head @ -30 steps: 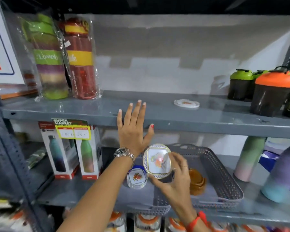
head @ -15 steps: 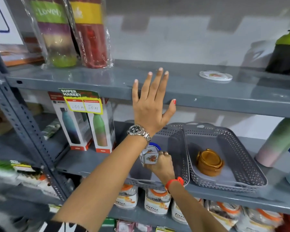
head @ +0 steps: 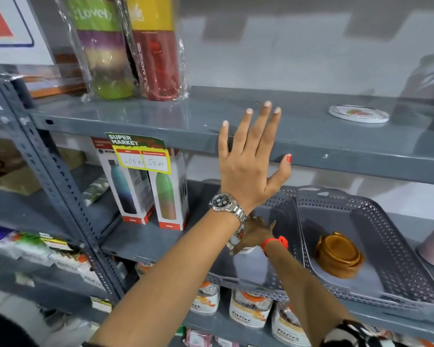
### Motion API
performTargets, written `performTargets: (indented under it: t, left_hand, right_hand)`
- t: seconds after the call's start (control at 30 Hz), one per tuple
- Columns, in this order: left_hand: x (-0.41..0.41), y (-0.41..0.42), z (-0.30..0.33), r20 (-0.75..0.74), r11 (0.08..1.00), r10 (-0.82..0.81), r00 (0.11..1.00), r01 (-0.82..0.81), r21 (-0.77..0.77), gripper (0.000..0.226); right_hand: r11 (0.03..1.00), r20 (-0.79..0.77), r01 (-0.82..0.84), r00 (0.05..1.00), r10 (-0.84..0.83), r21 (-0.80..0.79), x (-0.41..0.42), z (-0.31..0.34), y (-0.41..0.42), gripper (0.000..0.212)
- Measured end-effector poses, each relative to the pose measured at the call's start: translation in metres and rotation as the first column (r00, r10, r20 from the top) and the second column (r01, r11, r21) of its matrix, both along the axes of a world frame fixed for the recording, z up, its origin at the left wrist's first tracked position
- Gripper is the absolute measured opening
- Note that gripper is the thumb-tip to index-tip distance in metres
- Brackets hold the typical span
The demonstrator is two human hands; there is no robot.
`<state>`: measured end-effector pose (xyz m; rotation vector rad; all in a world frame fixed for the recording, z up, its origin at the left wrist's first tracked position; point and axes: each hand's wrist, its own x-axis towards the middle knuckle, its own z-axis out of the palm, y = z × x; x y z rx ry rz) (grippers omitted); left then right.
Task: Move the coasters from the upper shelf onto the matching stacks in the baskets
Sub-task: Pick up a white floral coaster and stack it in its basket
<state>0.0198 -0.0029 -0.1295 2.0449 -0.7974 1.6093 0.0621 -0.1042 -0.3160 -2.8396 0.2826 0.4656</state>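
You see an evenly lit, fairly bright scene with soft glare on the grey upper shelf (head: pixel 236 113) and the plastic wrap of the bottles (head: pixel 125 46), light motion blur at the far right, soft shadows on the wall, and wide-angle bending at the left edge.

Silver wristwatch (head: pixel 226 206), orange wristband (head: pixel 276 242), red-painted thumbnail (head: pixel 289 158)

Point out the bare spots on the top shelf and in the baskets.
Top shelf: bare between the wrapped bottles and the round coaster. Right basket: bare floor beside the brown stack. Left basket: crowded, the right hand is on its white stack.
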Motion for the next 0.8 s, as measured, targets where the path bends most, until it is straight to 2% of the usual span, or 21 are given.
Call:
performTargets:
  t: [0.1, 0.17, 0.2, 0.27, 0.3, 0.33, 0.4, 0.47, 0.53, 0.6, 0.67, 0.73, 0.8]
  left_hand:
    - [0.000, 0.000, 0.000, 0.000, 1.000, 0.003, 1.000, -0.003, 0.008, 0.063]
    - [0.001, 0.000, -0.001, 0.005, 1.000, 0.007, 1.000, -0.007, 0.013, 0.063]
    - [0.002, 0.000, -0.001, 0.006, 1.000, 0.005, 1.000, -0.005, 0.013, 0.063]
    - [0.002, -0.001, -0.002, 0.005, 1.000, -0.002, 1.000, 0.002, 0.007, 0.062]
    - [0.002, -0.001, -0.002, 0.000, 1.000, -0.002, 1.000, 0.002, 0.007, 0.061]
    - [0.002, -0.001, -0.002, -0.003, 1.000, -0.003, 1.000, 0.003, 0.004, 0.060]
    - [0.001, -0.001, -0.003, -0.012, 1.000, -0.008, 1.000, 0.008, -0.002, 0.060]
    - [0.000, 0.000, -0.002, -0.012, 1.000, -0.014, 1.000, 0.014, -0.009, 0.059]
    - [-0.001, 0.000, -0.002, -0.013, 1.000, -0.011, 1.000, 0.011, -0.011, 0.060]
    - [-0.002, 0.000, -0.002, -0.017, 1.000, -0.016, 1.000, 0.016, -0.013, 0.060]
    - [-0.002, 0.002, -0.002, -0.020, 1.000, -0.014, 1.000, 0.014, -0.012, 0.061]
    - [-0.003, 0.001, -0.001, -0.017, 1.000, -0.016, 1.000, 0.016, -0.008, 0.061]
    - [-0.003, 0.001, -0.001, -0.020, 1.000, -0.009, 1.000, 0.009, -0.003, 0.062]
  right_hand:
    - [0.998, 0.000, 0.024, 1.000, -0.024, 0.054, 0.010, -0.008, -0.007, 0.124]
    - [0.992, -0.016, 0.044, 0.999, -0.042, 0.121, 0.006, -0.003, -0.007, 0.086]
    - [0.990, -0.013, 0.052, 0.999, -0.051, 0.129, 0.005, -0.004, -0.006, 0.076]
    - [0.997, 0.037, 0.035, 0.999, -0.037, 0.062, 0.002, -0.002, -0.004, 0.106]
    - [0.999, 0.099, 0.030, 0.994, -0.033, 0.031, -0.006, 0.005, 0.001, 0.115]
    - [1.000, 0.204, 0.020, 0.979, -0.024, 0.019, -0.010, 0.008, 0.003, 0.112]
    - [0.999, 0.440, 0.039, 0.897, -0.038, 0.006, -0.032, 0.028, 0.013, 0.080]
    - [0.996, 0.729, 0.047, 0.679, -0.086, 0.074, -0.059, 0.053, 0.024, 0.037]
    - [0.990, 0.911, -0.032, 0.398, -0.112, 0.136, -0.087, 0.075, 0.030, 0.010]
    - [0.986, 0.991, -0.135, 0.111, -0.081, 0.095, -0.112, 0.097, 0.027, 0.013]
    - [0.977, 0.994, -0.210, -0.090, -0.059, 0.039, -0.136, 0.127, 0.022, 0.022]
    - [0.984, 0.971, -0.174, -0.240, -0.021, -0.022, -0.157, 0.165, 0.013, 0.026]
    - [0.997, 0.945, -0.072, -0.328, 0.013, -0.038, -0.169, 0.201, 0.004, 0.024]
